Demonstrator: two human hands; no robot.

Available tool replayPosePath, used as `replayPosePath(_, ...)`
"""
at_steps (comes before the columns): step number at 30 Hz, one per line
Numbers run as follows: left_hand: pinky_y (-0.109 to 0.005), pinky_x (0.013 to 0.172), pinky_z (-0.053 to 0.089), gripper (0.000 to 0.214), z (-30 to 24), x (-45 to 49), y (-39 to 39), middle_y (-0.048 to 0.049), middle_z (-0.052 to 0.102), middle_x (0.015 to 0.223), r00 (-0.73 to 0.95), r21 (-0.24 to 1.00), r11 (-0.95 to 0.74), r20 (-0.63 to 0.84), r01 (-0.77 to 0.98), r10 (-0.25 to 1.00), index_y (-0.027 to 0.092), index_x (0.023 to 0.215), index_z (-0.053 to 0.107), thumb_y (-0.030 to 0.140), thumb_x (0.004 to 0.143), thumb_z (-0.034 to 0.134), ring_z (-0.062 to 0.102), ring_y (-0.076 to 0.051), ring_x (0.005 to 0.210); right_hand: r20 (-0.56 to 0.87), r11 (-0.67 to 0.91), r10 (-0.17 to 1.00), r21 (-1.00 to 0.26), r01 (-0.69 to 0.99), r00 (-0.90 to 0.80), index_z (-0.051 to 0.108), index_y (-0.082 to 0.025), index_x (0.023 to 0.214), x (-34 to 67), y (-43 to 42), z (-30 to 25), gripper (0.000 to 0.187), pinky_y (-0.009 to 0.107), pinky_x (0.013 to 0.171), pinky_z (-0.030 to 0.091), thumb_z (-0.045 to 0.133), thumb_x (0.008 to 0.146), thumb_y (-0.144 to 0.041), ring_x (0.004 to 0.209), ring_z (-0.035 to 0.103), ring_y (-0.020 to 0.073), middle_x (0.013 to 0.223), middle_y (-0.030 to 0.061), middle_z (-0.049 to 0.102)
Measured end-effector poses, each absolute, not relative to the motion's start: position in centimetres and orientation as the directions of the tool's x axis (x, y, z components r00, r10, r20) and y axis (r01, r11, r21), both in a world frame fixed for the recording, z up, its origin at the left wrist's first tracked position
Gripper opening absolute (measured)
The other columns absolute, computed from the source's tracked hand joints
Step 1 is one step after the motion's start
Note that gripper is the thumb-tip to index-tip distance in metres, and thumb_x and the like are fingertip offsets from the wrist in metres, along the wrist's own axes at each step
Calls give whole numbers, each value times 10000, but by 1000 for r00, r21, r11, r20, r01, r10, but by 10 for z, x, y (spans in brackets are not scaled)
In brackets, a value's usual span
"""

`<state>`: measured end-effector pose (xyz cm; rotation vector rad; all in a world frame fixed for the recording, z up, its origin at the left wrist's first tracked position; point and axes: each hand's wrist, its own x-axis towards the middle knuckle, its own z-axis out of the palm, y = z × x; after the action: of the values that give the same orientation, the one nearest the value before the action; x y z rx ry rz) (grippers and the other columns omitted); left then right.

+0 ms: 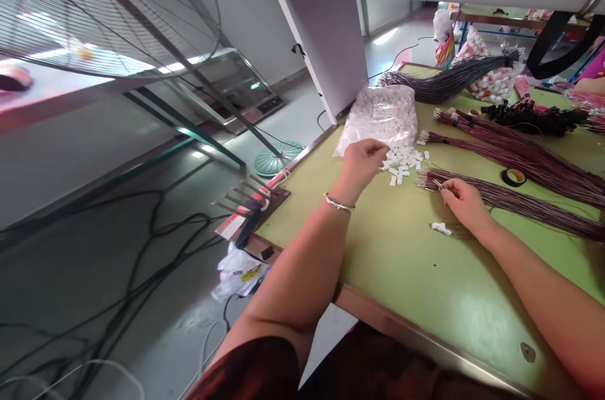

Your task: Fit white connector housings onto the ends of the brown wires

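My left hand hovers at the left side of a loose pile of small white plastic connector housings. Its thumb and fingers are pinched together; whatever sits between the tips is too small to make out. My right hand is closed on a thin wire, whose end sticks out past the fingertips. Just beyond it lies a bundle of dark red wires with bare metal-tipped ends facing left. Below the right hand, a few white connectors rest on the green tabletop with wires attached.
A clear plastic bag of white parts lies behind the pile. More wire bundles, a black tape roll and a black wire bundle are farther back. Metal prongs stick out at the table's left edge. A fan stands left.
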<state>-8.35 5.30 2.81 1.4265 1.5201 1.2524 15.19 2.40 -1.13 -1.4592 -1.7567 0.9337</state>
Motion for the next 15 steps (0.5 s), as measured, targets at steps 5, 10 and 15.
replayPosePath(5, -358, 653, 448, 165, 10, -73, 49, -84, 624, 692, 36, 628, -100, 114, 772, 993, 169, 650, 666, 317, 722, 670, 578, -234, 678, -62, -8, 989, -929, 371, -133, 569, -179, 733, 151, 23, -9, 190, 250, 491, 275, 589, 689, -362, 503, 363, 103, 573, -37, 465)
replayPosePath(10, -346, 722, 443, 69, -8, -55, 52, -103, 596, 824, 73, 443, -146, 177, 885, 981, 167, 756, 671, 231, 742, 652, 564, -246, 804, -35, -2, 995, -938, 347, -90, 552, -181, 663, 150, 19, -5, 164, 247, 493, 268, 592, 672, -339, 506, 336, 94, 558, -41, 440)
replayPosePath(15, -360, 777, 452, 183, -14, -55, 56, -125, 582, 814, 181, 253, -221, 173, 942, 968, 132, 765, 680, 100, 787, 501, 555, -245, 824, 7, 25, 999, -937, 348, -53, 556, -177, 644, 148, 19, -7, 163, 240, 494, 270, 581, 676, -335, 526, 338, 97, 552, -38, 429)
